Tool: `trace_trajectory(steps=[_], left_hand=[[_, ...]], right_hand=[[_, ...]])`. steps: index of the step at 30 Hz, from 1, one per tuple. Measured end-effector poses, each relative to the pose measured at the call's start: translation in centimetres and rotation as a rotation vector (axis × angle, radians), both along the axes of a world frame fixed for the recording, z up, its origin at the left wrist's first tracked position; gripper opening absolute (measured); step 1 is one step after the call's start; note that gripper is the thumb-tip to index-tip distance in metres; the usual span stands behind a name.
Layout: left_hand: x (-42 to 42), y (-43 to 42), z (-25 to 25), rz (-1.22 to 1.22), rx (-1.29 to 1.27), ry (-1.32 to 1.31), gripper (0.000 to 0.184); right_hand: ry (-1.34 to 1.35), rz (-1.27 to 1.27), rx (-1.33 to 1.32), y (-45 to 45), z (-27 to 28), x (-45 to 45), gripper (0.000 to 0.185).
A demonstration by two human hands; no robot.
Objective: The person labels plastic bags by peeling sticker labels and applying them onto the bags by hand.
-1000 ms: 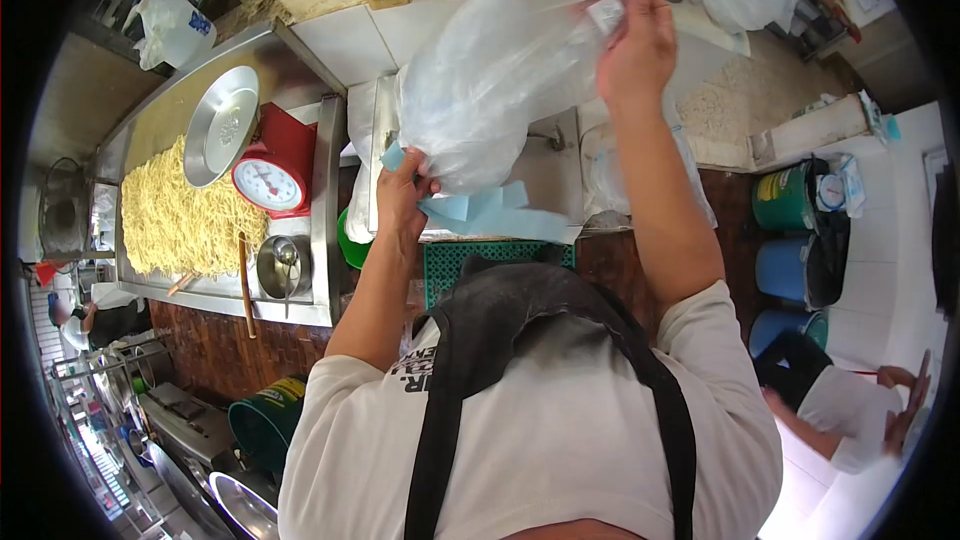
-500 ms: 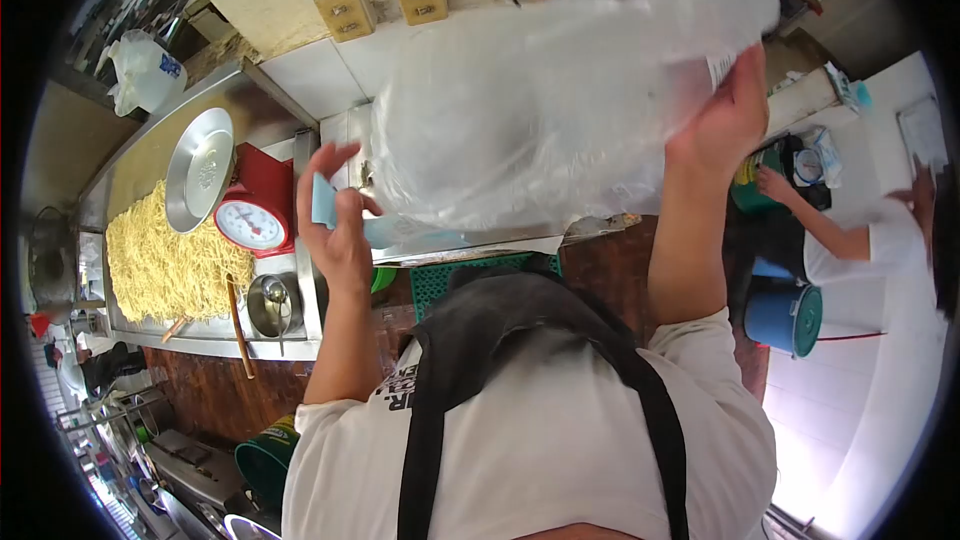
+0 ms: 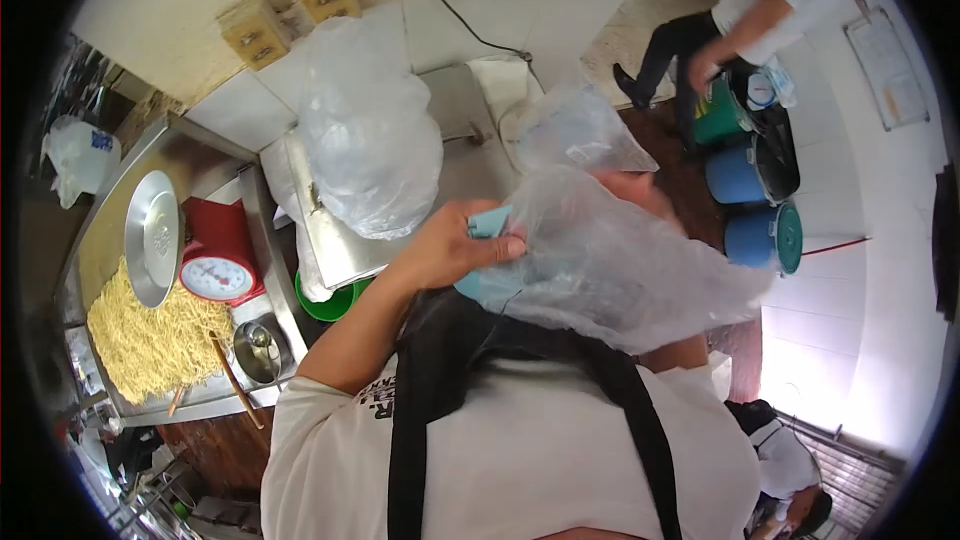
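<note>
In front of my chest, my left hand [image 3: 455, 248] is closed, thumb against fingers, at the edge of a clear plastic bag [image 3: 610, 270]. A small light-blue piece [image 3: 488, 223], like paper or card, sticks up between those fingers. The bag spreads to the right, crumpled and see-through. Behind its upper edge, my right hand [image 3: 638, 192] is blurred and partly covered by plastic, so its fingers cannot be made out. A large bundle of clear plastic bags [image 3: 365, 140] sits on the metal counter [image 3: 345, 255] beyond my left hand. More clear plastic [image 3: 580, 130] lies farther right.
On the left, yellow noodles [image 3: 150, 340] cover a tray beside a red dial scale [image 3: 218, 265] with a metal pan [image 3: 155, 240]. A metal pot [image 3: 262, 350] stands near it. Blue bins [image 3: 750, 242] line the right wall; another person [image 3: 775, 5] is at the upper right.
The large plastic bundle has gone from my hands to the counter at the left. My hands have come closer together at my chest with a clear bag. The view has turned right.
</note>
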State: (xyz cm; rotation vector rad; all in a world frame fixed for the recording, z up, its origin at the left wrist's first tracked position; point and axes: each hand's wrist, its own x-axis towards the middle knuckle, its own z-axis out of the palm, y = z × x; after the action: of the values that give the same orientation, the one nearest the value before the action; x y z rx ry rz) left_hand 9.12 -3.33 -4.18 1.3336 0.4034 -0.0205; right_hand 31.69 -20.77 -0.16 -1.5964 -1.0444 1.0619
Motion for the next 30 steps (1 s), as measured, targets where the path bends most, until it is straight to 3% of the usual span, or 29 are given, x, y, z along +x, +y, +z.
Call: trace_trajectory(steps=[2, 4, 7, 10, 12, 13, 14, 17, 21, 26, 30], left_hand=[[1.9, 0.6, -2.2, 0.007, -0.011, -0.005, 0.022], [3.5, 0.8, -4.1, 0.107, -0.212, -0.088, 0.022], [6.5, 1.4, -7.9, 0.3, -0.693, -0.266, 0.023], [11.8, 2.4, -9.3, 0.344, -0.765, -0.443, 0.023], [15.9, 2.8, -8.7, 0.579, -0.588, -0.3, 0.023], [17.9, 3.0, -8.8, 0.662, -0.525, -0.262, 0.024], [19.6, 3.5, -9.3, 0.747, -0.46, -0.216, 0.025], [22.7, 5.5, -15.3, 0.693, -0.13, -0.059, 0.03], [25.2, 4.7, -22.0, 0.682, 0.357, 0.283, 0.035], [25.6, 3.6, -27.8, 0.798, 0.572, 0.425, 0.042], [24.2, 2.8, -30.8, 0.815, 0.631, 0.504, 0.041]], right_hand=[[0.121, -0.204, -0.171, -1.5, -2.5, -0.6, 0.033], [0.404, -0.375, -0.04, -2.8, -4.9, 0.6, 0.034], [0.949, -0.396, 0.394, -3.0, -7.3, 4.0, 0.039], [1.253, -0.501, 0.25, 0.1, -5.1, 6.4, 0.044], [0.134, -0.435, 0.202, 1.0, -7.0, 9.6, 0.046], [-0.118, -0.454, 0.213, 1.5, -8.6, 11.1, 0.044], [-0.168, -0.457, 0.234, 1.8, -11.0, 12.7, 0.042], [0.156, -0.402, 0.167, 2.8, -19.4, 16.6, 0.037], [0.252, -0.333, 0.102, 4.5, -26.9, 18.5, 0.031], [0.228, -0.338, 0.093, 5.2, -32.5, 19.1, 0.024], [0.143, -0.344, 0.056, 5.6, -33.0, 19.3, 0.019]])
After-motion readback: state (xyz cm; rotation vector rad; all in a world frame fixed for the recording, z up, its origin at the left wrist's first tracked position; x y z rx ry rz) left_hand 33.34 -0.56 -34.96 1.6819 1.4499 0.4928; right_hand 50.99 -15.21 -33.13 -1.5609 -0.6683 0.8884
